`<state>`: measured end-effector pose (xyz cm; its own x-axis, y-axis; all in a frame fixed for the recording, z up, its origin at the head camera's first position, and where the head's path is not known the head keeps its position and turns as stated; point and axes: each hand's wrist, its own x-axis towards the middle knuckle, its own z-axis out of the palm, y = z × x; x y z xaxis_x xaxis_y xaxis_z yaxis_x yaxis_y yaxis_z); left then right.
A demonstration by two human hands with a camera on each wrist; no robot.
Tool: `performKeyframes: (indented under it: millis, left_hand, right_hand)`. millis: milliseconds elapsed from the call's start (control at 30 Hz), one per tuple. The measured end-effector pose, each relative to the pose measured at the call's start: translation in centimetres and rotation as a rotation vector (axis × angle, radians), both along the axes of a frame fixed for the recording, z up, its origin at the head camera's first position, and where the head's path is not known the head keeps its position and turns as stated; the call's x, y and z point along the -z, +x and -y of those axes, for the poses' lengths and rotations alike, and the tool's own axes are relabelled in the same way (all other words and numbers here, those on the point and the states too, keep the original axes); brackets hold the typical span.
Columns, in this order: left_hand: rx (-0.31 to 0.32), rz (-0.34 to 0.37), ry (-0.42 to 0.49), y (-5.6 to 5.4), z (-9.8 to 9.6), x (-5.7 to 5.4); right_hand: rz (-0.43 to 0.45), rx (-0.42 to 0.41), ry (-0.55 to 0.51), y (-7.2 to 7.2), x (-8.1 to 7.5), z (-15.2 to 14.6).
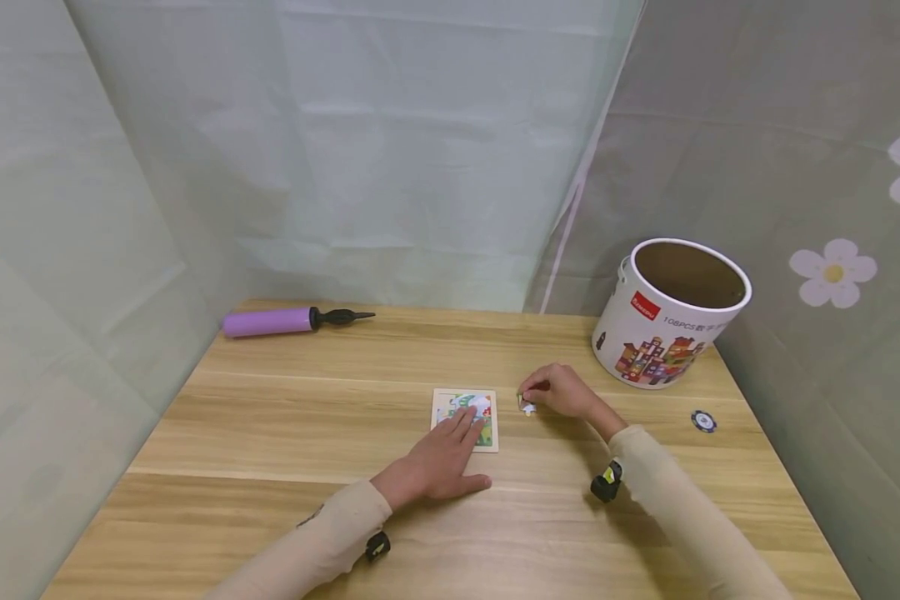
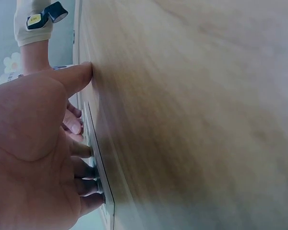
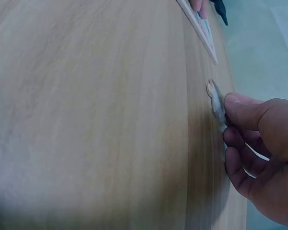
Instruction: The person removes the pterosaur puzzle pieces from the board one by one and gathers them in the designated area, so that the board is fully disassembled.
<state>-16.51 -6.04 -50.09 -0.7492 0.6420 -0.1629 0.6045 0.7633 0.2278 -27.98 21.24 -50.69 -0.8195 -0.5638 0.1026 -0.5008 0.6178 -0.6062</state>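
Observation:
A small square jigsaw puzzle (image 1: 489, 437) with a pale frame and a colourful picture lies on the table, partly hidden by my left hand (image 1: 442, 460). The fingers of that hand are stretched out over the picture, while its thumb points right across the wood. In the left wrist view, the fingertips (image 2: 97, 199) rest on the thin board. To the right of the board, my right hand (image 1: 564, 392) pinches a small puzzle piece (image 1: 527, 408) between thumb and fingers, low over the tabletop. The right wrist view shows the whitish piece (image 3: 216, 104) at the thumb tip.
At the back right stands a large white bucket (image 1: 617, 333) with printed building blocks on its side. A dark round chip (image 1: 704, 421) lies in front of it. The purple hand pump (image 1: 270, 322) rests along the table's back left edge. Hanging cloth surrounds the table (image 1: 307, 417).

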Motion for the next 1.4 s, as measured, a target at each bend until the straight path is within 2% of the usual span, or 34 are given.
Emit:
performKeyframes:
  millis: [300,467,700,1033,1400]
  left_hand:
    - [0.003,-0.041,0.003,0.0,-0.2,0.1]
    - [-0.004,-0.026,-0.021,0.1,-0.5,0.0]
    - [0.01,-0.045,-0.05,0.5,-1.0,-0.3]
    - [-0.026,-0.047,-0.057,0.9,-1.3,0.1]
    - [-0.001,-0.047,-0.055,0.9,-1.1,-0.1]
  right_hand:
    - [-0.017,0.03,0.002,-0.1,-0.7,0.5]
    - [-0.015,0.028,-0.024,-0.2,-1.5,1.7]
    - [-0.032,-0.027,-0.028,-0.2,-2.2,3.8]
    - [-0.02,-0.116,-0.031,-0.6,-1.9,6.7]
    - [-0.042,-0.208,0.002,-1.0,-1.4,9.2]
